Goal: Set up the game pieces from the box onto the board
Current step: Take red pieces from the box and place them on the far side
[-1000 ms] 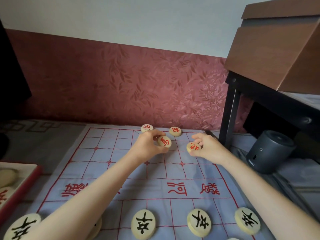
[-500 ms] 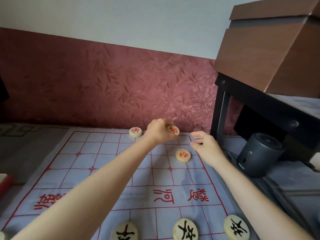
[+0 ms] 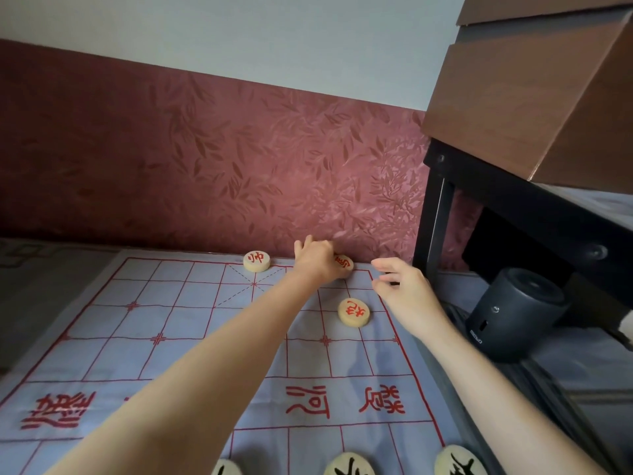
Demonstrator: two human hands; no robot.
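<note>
The cloth game board [image 3: 178, 323] with red grid lines lies in front of me. My left hand [image 3: 317, 260] reaches to the far back row and grips a round wooden piece with a red character [image 3: 344, 263] at the board's far right. My right hand [image 3: 402, 293] hovers just right of the board's edge, fingers apart and holding nothing. A second red-marked piece [image 3: 354, 312] lies flat two rows nearer, between my two hands. A third red-marked piece [image 3: 256, 261] sits in the back row's middle. Three black-marked pieces [image 3: 349, 467] line the bottom edge.
A dark red patterned wall [image 3: 205, 159] stands directly behind the board. On the right are a black table leg [image 3: 432, 214], a dark cylindrical device [image 3: 510, 315] on the floor, and brown furniture [image 3: 534, 97] overhead.
My left hand carried its red piece from mid-board up to the far back row. My right hand let go of its red piece on the board and drew away to the right.
</note>
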